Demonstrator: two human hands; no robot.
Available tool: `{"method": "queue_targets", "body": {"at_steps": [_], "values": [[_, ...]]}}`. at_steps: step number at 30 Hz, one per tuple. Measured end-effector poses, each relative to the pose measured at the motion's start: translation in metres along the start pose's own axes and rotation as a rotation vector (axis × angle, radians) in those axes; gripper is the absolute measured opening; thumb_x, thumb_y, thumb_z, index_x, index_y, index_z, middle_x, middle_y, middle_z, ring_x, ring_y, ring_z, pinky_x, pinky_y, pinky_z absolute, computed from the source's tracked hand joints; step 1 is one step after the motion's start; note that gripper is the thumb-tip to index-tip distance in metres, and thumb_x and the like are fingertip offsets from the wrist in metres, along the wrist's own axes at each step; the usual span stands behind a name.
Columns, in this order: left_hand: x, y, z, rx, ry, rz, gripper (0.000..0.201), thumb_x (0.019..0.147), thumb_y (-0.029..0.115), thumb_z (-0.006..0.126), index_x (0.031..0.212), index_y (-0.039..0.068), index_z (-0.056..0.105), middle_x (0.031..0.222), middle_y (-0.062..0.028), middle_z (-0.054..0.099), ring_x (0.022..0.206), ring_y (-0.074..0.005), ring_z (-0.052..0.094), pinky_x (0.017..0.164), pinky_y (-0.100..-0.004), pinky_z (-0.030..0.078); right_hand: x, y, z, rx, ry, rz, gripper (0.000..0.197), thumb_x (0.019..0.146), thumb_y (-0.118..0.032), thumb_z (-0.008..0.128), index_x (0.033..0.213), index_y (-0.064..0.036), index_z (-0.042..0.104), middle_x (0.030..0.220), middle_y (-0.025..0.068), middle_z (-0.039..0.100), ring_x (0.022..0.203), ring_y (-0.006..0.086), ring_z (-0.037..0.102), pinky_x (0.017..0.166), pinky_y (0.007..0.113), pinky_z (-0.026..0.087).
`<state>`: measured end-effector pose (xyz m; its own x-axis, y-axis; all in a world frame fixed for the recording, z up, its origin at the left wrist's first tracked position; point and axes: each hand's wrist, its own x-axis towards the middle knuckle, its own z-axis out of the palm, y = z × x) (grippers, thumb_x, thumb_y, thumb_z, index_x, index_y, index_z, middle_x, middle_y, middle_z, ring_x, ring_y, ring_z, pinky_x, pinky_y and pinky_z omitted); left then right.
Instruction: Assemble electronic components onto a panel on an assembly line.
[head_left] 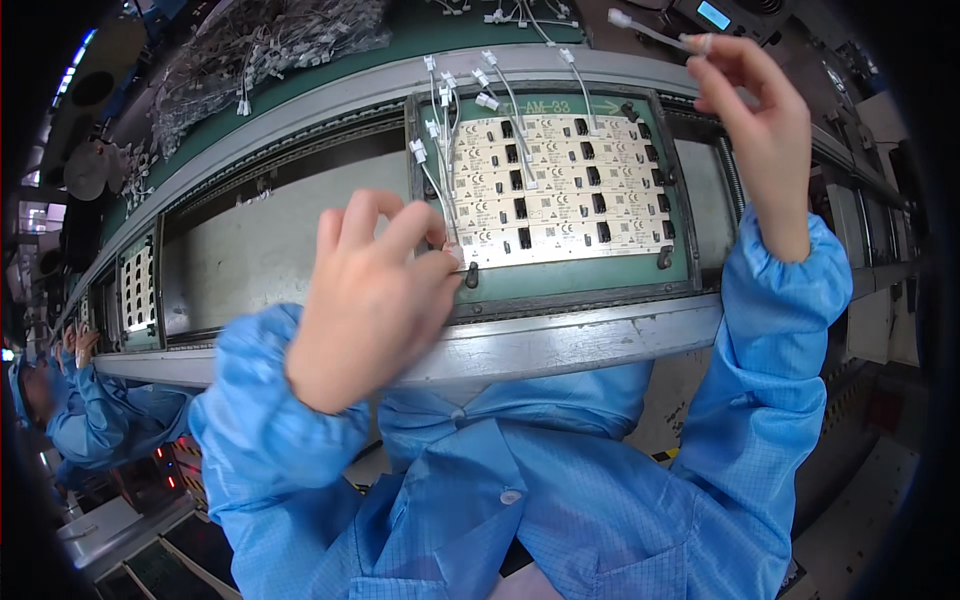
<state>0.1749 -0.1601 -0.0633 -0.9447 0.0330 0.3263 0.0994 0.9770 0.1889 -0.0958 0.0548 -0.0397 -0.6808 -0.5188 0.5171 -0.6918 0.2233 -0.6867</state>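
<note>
A panel of white circuit boards [560, 215] with black components lies in a green fixture [570, 280] on the rail line. My left hand [375, 285] is at its lower left corner, thumb and fingertips pinched at the lower end of a thin white cable [433, 183]; the exact grip is partly hidden. Raised at the upper right, beyond the panel, my right hand [755, 110] pinches another white cable [650, 30] with a white connector at its free end. Several more cables [505, 100] lie across the panel's left and upper parts, their connectors over the far rail.
A clear bag of white cables [290, 50] lies on the green surface beyond the far rail [370, 85]. The near rail [590, 335] runs before me. Another fixture of boards [137, 285] sits left, near a co-worker in blue [110, 420]. A device with a lit display [713, 14] stands upper right.
</note>
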Motion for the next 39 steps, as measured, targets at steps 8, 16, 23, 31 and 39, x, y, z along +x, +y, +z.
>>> {"method": "queue_targets", "body": {"at_steps": [8,16,23,31,39], "values": [[0.153,-0.093,0.045,0.415,0.526,0.168,0.012,0.093,0.01,0.061,0.1,0.007,0.07,0.097,-0.0145,0.073,0.09,-0.0335,0.072,0.084,-0.0428,0.057,-0.027,-0.018,0.026,-0.121,-0.162,-0.118,0.018,0.095,0.001,0.069,0.113,0.0034,0.07,0.105,0.0063,0.073,0.095,0.0105,0.068,0.084,0.025,0.055],[0.228,-0.095,0.093,0.57,-0.067,0.107,0.02,0.094,0.023,0.062,0.105,0.021,0.079,0.104,-0.0071,0.078,0.109,-0.0295,0.072,0.105,-0.0579,0.039,-0.048,0.033,0.003,0.091,-0.112,0.014,0.028,0.105,-0.004,0.058,0.131,0.0049,0.064,0.127,0.0132,0.069,0.114,0.0186,0.068,0.102,0.03,0.055],[0.224,-0.114,0.092,0.227,-0.048,-0.175,0.02,0.092,0.022,0.065,0.106,0.018,0.079,0.106,-0.0102,0.078,0.108,-0.029,0.073,0.108,-0.0611,0.035,-0.041,0.034,0.017,0.175,-0.088,0.019,0.026,0.107,-0.005,0.056,0.129,0.0039,0.064,0.127,0.0141,0.069,0.114,0.0192,0.068,0.103,0.032,0.054],[0.232,-0.124,0.09,-0.07,0.296,-0.187,0.031,0.081,0.027,0.069,0.109,0.016,0.077,0.1,-0.0075,0.078,0.097,-0.0306,0.074,0.087,-0.0467,0.058,-0.038,0.049,0.007,0.192,0.036,-0.026,0.026,0.106,-0.005,0.057,0.129,0.0044,0.064,0.125,0.0134,0.07,0.114,0.0188,0.068,0.103,0.031,0.053],[0.17,-0.161,0.059,-0.154,0.173,-0.043,0.017,0.081,0.014,0.064,0.092,0.004,0.072,0.084,-0.0178,0.073,0.082,-0.0376,0.071,0.076,-0.0455,0.056,-0.038,0.015,0.036,-0.103,-0.009,-0.127,0.011,0.098,-0.004,0.069,0.107,0.0014,0.072,0.104,0.0066,0.076,0.091,0.0122,0.071,0.084,0.027,0.056]]}}
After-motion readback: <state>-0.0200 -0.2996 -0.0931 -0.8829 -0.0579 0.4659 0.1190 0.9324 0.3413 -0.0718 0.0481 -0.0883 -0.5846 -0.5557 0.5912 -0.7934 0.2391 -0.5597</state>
